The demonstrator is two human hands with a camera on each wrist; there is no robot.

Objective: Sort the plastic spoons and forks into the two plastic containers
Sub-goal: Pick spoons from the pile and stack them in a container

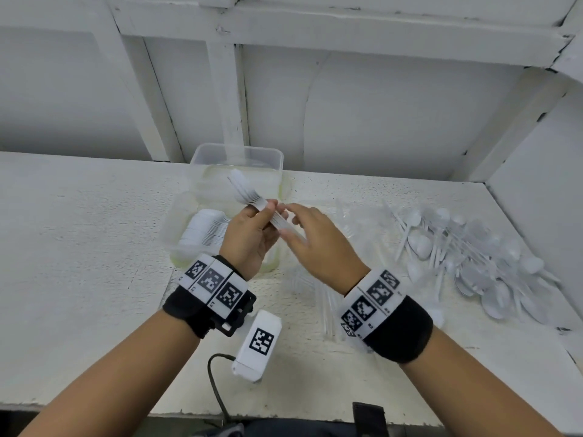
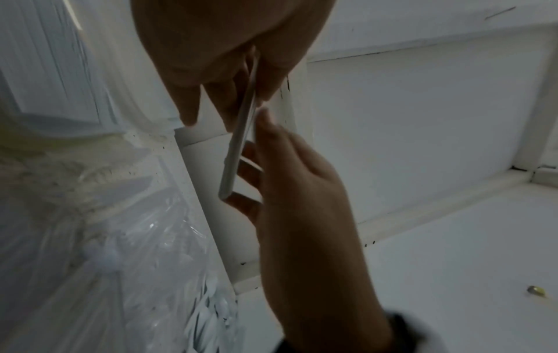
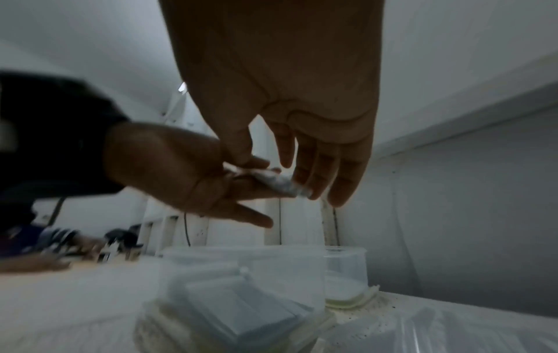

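My left hand [image 1: 263,212] grips a nested stack of white plastic forks [image 1: 244,190], tines pointing up and left above the far clear container [image 1: 277,159]. My right hand [image 1: 291,216] has straight fingers that touch the handle end of the stack. In the left wrist view the stack of forks [image 2: 238,143] shows edge-on between both hands. The near clear container [image 1: 172,222] holds a row of nested white spoons [image 1: 205,231]. A loose pile of spoons and forks [image 1: 473,257] lies on the table to the right.
Crumpled clear plastic wrap [image 1: 318,294] lies between my right wrist and the containers. A white tagged device [image 1: 258,345] with a black cable sits near the front edge. White walls close off the back and the right side of the table [image 1: 79,247].
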